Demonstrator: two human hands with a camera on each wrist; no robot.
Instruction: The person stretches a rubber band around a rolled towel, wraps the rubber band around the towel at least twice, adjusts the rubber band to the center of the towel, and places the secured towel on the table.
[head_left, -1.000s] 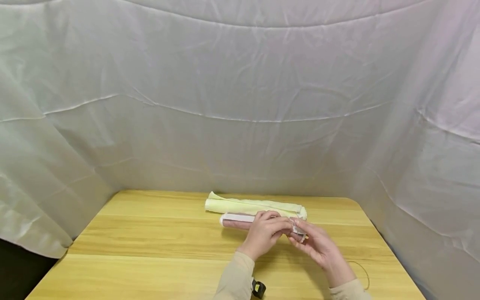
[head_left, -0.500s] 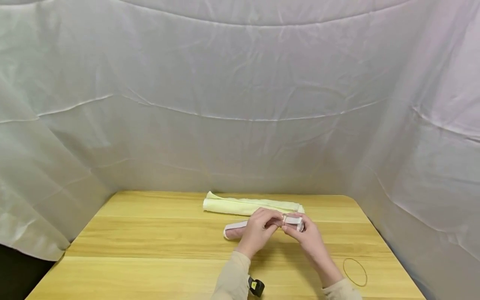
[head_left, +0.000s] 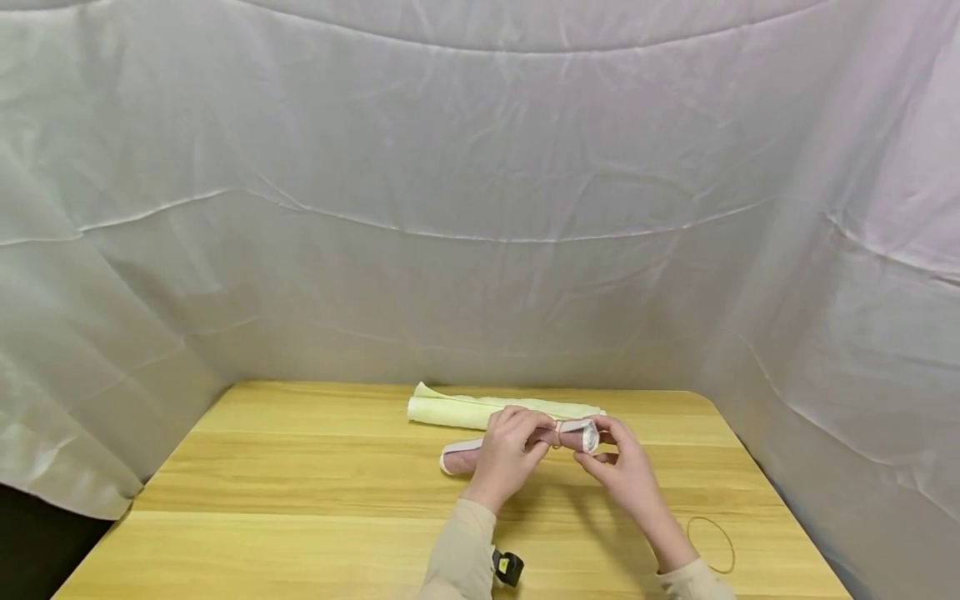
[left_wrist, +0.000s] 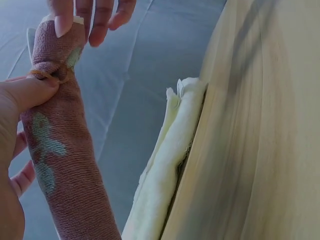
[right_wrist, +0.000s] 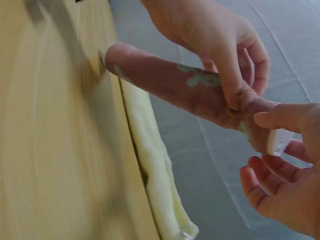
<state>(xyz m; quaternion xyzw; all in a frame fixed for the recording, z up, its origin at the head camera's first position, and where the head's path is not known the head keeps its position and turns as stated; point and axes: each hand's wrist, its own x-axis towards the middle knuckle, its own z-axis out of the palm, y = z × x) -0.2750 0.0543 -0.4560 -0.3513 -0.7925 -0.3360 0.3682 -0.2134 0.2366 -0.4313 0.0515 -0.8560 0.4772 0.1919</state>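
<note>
Head view | both hands: left hand [head_left: 504,457] and right hand [head_left: 621,467] grip pink rolled towel [head_left: 525,443] | lifted.

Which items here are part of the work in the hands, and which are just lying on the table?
In use: pink rolled towel, rubber band around its end, left hand, right hand.
Lying about: yellow rolled towel, spare rubber band.

Pink towel roll [head_left: 517,446] matt terry cloth; table [head_left: 300,500] smooth wood.

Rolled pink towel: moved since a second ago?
Yes. The rolled pink towel has its right end lifted, now overlapping the rolled yellow towel; left end nearer the person.
</note>
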